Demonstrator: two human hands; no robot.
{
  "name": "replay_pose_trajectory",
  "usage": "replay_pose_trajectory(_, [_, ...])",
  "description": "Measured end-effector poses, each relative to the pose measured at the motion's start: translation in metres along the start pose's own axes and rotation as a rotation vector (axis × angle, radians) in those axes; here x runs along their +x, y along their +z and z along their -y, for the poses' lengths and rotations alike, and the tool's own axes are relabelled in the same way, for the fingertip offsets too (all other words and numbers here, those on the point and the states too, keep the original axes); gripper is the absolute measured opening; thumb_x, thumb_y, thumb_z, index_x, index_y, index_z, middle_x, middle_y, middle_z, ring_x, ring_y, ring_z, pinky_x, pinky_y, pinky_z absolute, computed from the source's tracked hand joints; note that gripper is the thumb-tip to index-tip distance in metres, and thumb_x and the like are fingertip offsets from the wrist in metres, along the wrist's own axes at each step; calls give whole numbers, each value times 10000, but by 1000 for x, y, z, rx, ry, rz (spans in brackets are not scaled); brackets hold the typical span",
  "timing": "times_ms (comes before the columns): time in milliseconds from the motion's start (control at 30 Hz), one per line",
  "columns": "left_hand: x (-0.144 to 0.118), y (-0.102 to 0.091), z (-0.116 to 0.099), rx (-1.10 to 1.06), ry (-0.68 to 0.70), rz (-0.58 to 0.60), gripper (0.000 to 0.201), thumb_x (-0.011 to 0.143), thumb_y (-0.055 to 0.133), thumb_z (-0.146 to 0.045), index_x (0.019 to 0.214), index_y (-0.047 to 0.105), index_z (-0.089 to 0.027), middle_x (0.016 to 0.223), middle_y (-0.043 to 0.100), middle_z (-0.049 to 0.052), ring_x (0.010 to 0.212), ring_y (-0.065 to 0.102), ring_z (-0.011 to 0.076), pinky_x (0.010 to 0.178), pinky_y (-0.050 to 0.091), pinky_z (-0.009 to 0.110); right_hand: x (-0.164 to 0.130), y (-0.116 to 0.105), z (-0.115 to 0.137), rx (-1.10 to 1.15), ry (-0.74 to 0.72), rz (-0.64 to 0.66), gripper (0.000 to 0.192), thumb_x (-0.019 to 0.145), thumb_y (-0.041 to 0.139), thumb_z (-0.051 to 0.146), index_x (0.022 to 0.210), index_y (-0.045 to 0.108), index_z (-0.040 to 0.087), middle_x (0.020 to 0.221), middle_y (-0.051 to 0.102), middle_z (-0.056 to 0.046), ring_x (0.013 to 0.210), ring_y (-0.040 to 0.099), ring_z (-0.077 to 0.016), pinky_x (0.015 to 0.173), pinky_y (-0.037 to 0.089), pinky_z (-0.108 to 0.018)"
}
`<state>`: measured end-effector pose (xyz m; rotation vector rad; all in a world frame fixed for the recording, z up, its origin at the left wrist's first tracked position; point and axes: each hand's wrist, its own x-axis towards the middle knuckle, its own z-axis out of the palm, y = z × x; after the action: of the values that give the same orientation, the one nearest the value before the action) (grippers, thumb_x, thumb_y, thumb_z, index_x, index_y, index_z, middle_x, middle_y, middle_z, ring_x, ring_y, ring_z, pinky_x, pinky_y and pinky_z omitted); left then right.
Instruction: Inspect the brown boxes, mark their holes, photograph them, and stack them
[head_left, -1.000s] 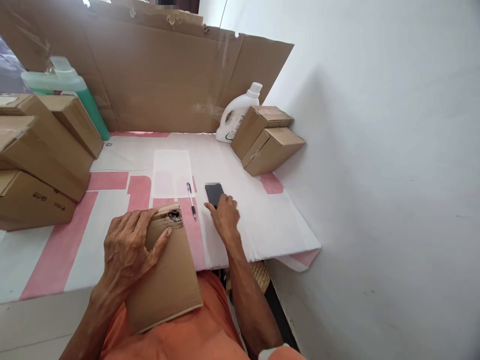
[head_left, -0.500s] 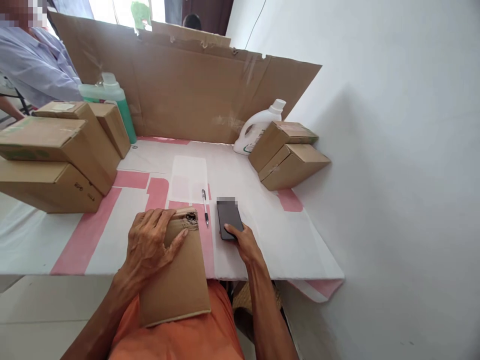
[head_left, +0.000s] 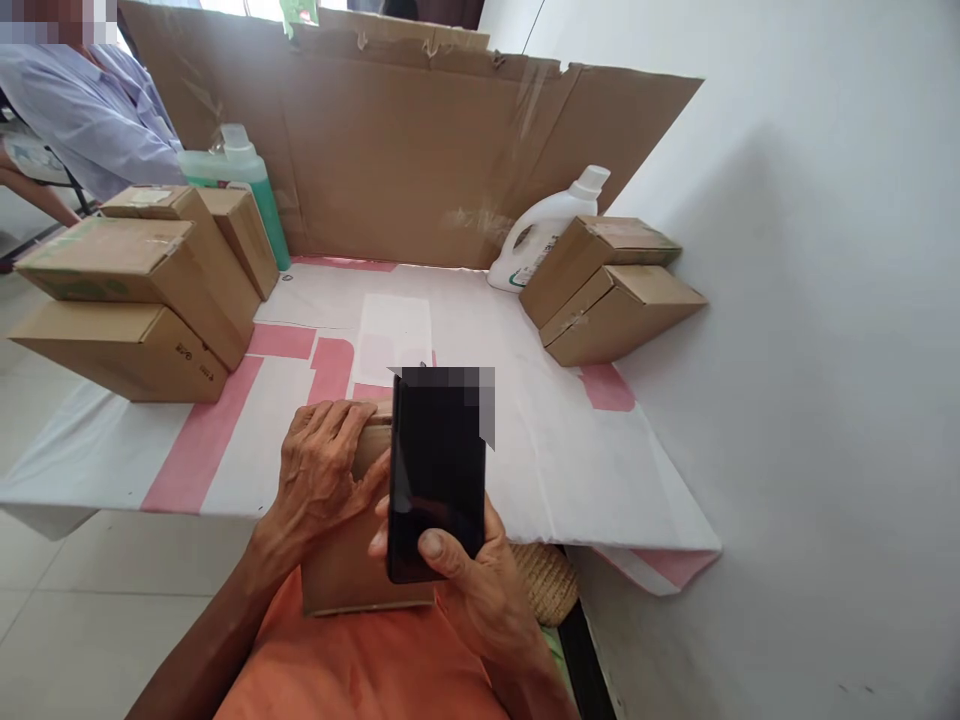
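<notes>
My right hand [head_left: 476, 575] grips a black smartphone [head_left: 437, 480], its dark screen facing me and the thumb across its lower part. The phone is raised in front of a flat cardboard piece [head_left: 352, 570] and hides the upper right of it. My left hand [head_left: 322, 470] is wrapped over the upper left of the cardboard, fingers across its top edge and thumb toward the phone. The cardboard leans between the table edge and my lap. Only the tip of a pen [head_left: 424, 365] shows above the phone.
Cardboard boxes [head_left: 180, 350] are stacked at left beside a green-liquid bottle [head_left: 270, 210]. At right, two tilted boxes [head_left: 615, 310] lean near a white jug [head_left: 544, 230]. A cardboard screen [head_left: 390, 160] closes the back; a wall [head_left: 825, 350] bounds the right. A person in a light shirt [head_left: 97, 120] sits beyond.
My right hand has lifted the phone off the table and brought it closer and leftward, in front of the cardboard. The left hand stays on the cardboard. The view has shifted slightly.
</notes>
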<state>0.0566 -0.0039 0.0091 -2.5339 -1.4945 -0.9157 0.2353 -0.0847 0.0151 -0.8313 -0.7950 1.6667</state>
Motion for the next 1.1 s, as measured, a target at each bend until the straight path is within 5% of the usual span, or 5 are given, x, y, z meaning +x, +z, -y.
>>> replay_pose_trajectory(367, [6,3,3,38,48,26,107,923,591,-291,929,650,-203,884,711,112,830,645,314,805,447,443,-5,-6,-16,114,139,64,511,890,850,597,1223,634,275,1028,817,-78,866,829,-282,790,699,-463])
replay_pose_trajectory(633, [3,6,4,55,21,1,298,1036,536,-384,1163,681,-157,1006,759,129,944,679,328,870,465,450,-3,-12,-13,69,81,-75,504,907,802,647,1221,690,269,985,808,-81,820,809,-282,767,687,-459])
replay_pose_trajectory(833, [4,7,5,81,2,5,321,1049,581,-437,1197,680,-169,1050,773,118,969,695,312,911,474,434,69,-84,-6,-433,-212,-534,520,893,721,696,1025,700,194,891,734,-39,784,672,-206,708,582,-313])
replay_pose_trajectory(967, [4,9,7,93,9,-5,327,1049,584,-437,1184,681,-155,1025,761,124,960,695,317,898,476,439,127,-146,-15,-792,-159,-633,571,829,605,751,893,646,185,828,686,-37,750,601,-203,680,517,-314])
replay_pose_trajectory(1100, [5,11,9,93,-7,6,336,1056,572,-434,1199,679,-150,1029,758,123,962,694,317,886,479,442,150,-175,-20,-931,-72,-663,524,857,570,699,911,651,184,870,723,-81,782,637,-242,674,515,-336])
